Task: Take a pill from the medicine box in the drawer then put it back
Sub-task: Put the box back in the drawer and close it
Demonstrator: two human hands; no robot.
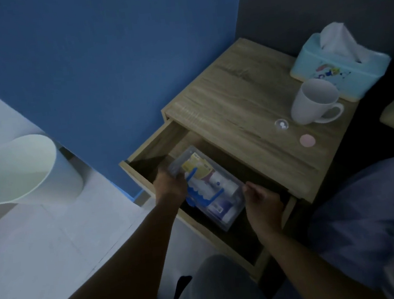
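The medicine box [207, 187], a clear plastic case with a blue handle [203, 193] across its lid, is seen inside the open drawer [147, 155] of the bedside table [248, 109], lying toward the drawer's left side and set at an angle to its walls. The left hand [170, 186] is closed around the box's far left corner, fingers over the lid edge, while the right hand [262, 201] is curled at the box's near right edge, thumb and fingertips seemingly pinching the rim; firm contact there cannot be confirmed in the dim light. The box is judged to be light, rigid and rather slippery, its thin walls likely to flex if squeezed, with loose bottles and cartons inside that may shift when it is tilted. A level two-handed hold at opposite corners, or a lift by the handle, is judged safest. The tabletop overhangs the rear of the drawer, so the box has to be brought forward before it can be raised. On the tabletop's right side a white mug [313, 103] stands in front of a tissue box [339, 69], with a small clear cap [281, 124] and a pink disc [307, 141] nearer the front edge; the left part of the top is bare. A white bin [24, 169] stands on the floor, well apart to the left.
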